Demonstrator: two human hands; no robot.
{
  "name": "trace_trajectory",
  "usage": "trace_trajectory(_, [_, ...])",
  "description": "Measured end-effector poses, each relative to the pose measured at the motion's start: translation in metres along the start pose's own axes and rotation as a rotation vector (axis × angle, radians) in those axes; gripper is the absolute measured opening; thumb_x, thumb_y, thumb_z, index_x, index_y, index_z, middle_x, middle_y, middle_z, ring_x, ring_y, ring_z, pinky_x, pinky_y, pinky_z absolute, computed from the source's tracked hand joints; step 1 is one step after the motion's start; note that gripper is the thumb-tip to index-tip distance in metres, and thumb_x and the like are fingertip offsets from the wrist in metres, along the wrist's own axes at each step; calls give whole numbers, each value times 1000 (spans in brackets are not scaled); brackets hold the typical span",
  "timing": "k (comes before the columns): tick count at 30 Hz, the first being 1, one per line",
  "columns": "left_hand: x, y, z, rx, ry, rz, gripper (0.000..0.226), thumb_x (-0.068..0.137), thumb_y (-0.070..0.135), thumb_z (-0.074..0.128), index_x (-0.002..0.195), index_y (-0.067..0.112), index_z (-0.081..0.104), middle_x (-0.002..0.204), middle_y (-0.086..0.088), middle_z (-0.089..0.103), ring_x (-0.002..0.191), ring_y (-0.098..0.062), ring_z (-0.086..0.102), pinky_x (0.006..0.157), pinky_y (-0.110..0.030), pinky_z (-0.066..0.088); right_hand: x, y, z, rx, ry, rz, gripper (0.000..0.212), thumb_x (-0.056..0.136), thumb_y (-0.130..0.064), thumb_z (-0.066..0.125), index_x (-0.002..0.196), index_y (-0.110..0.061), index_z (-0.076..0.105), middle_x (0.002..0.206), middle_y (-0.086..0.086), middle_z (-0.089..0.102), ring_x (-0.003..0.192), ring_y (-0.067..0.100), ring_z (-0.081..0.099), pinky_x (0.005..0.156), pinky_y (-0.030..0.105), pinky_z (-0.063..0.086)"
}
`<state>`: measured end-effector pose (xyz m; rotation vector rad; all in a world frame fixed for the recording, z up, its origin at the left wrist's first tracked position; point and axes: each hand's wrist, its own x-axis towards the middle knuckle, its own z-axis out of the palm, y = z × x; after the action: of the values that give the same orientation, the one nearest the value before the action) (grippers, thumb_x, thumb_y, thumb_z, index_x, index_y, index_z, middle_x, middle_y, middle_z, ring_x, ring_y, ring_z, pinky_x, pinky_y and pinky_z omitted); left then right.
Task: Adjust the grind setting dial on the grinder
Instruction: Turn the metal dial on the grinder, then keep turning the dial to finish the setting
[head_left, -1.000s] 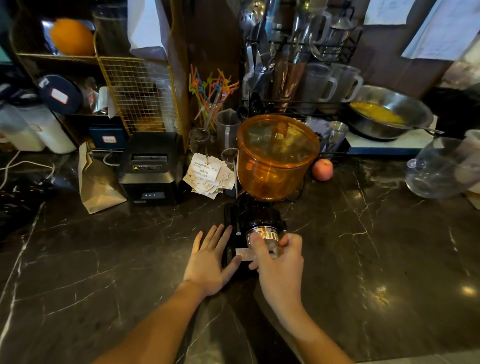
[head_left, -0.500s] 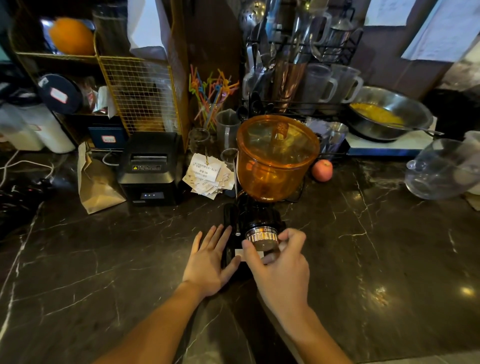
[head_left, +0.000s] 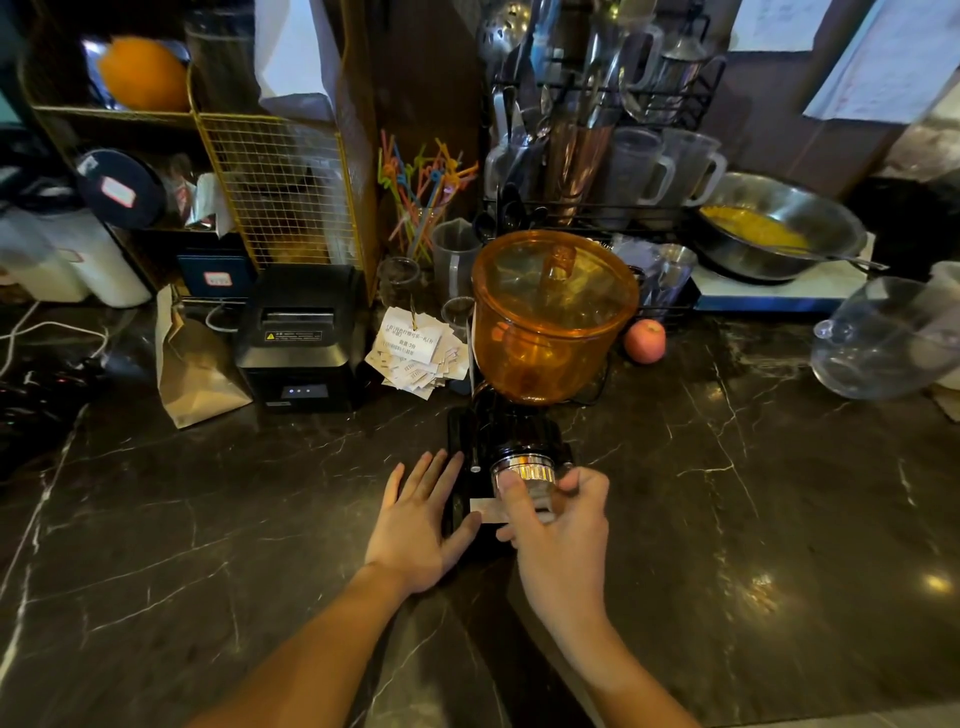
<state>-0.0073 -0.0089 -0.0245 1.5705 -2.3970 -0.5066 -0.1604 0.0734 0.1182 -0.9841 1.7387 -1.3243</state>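
A black grinder (head_left: 498, 431) with an amber see-through hopper (head_left: 550, 317) stands in the middle of the dark marble counter. Its ribbed silver dial (head_left: 525, 474) faces me at the front. My right hand (head_left: 558, 535) wraps around the dial, thumb on its left side and fingers on its right. My left hand (head_left: 423, 519) lies flat with fingers spread against the grinder's left side, thumb touching its base.
A black receipt printer (head_left: 304, 338), a brown paper bag (head_left: 195, 371) and a pile of paper slips (head_left: 415, 353) sit behind on the left. An apple (head_left: 644, 340), a glass jug (head_left: 883, 338) and a steel bowl (head_left: 779, 228) stand on the right.
My right hand has turned on the dial: the thumb slid up its left side and the fingers moved around to its right. My left hand stays flat against the grinder.
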Motion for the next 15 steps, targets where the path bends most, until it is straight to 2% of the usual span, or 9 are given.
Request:
trace_trajectory(2, [0, 0, 0, 12, 1, 3, 78, 96, 75, 25, 158, 30, 8, 166, 4, 6, 153, -12, -5, 122, -41, -11, 1, 2, 2, 161, -22, 86, 64, 64, -62, 70, 106, -21, 45, 89, 14, 77, 62, 19, 77, 52, 23, 57])
trace_trajectory(3, [0, 0, -1, 17, 2, 7, 79, 96, 74, 26, 158, 29, 8, 166, 3, 7, 153, -12, -5, 121, -40, -12, 3, 3, 3, 251, -48, 151, 64, 67, -56, 71, 111, -16, 48, 90, 16, 77, 61, 23, 76, 52, 26, 57])
trace_trajectory(5, [0, 0, -1, 20, 8, 14, 79, 97, 73, 29, 158, 27, 10, 167, 2, 9, 153, -13, -5, 121, -38, -14, 8, 5, 4, 401, -137, 292, 72, 74, -44, 68, 126, 2, 49, 99, 26, 74, 58, 26, 74, 54, 29, 59])
trace_trajectory(7, [-1, 0, -1, 24, 4, 19, 78, 97, 73, 27, 158, 27, 9, 167, 1, 9, 153, -13, -5, 120, -38, -15, 9, 5, 4, 432, -191, 326, 77, 74, -46, 66, 128, 6, 49, 100, 30, 73, 60, 28, 73, 54, 33, 59])
trace_trajectory(9, [0, 0, -2, 16, 2, 13, 79, 96, 74, 26, 158, 28, 7, 167, 2, 8, 153, -13, -5, 120, -39, -15, 4, 4, 3, 326, -106, 214, 69, 65, -56, 74, 116, -15, 51, 92, 19, 78, 65, 24, 76, 55, 32, 62])
trace_trajectory(10, [0, -1, -2, 13, -4, 9, 79, 96, 75, 25, 157, 28, 7, 167, 2, 8, 153, -13, -6, 120, -38, -15, 0, 4, 1, 204, -41, 123, 66, 62, -60, 76, 109, -25, 46, 91, 12, 78, 68, 17, 77, 58, 30, 62])
trace_trajectory(12, [0, 0, -3, 22, -23, 3, 82, 94, 78, 19, 158, 28, 7, 167, 3, 6, 152, -12, -7, 119, -37, -17, -4, 6, -1, -131, 22, -86, 62, 67, -60, 77, 104, -32, 36, 96, -4, 74, 75, 8, 76, 64, 30, 64])
trace_trajectory(15, [0, 1, -3, 32, -31, -6, 85, 90, 81, 11, 158, 29, 8, 167, 4, 6, 152, -11, -7, 117, -36, -20, -3, 4, -2, -515, 94, -303, 69, 72, -55, 80, 105, -40, 22, 94, -13, 61, 75, 4, 70, 58, 24, 62])
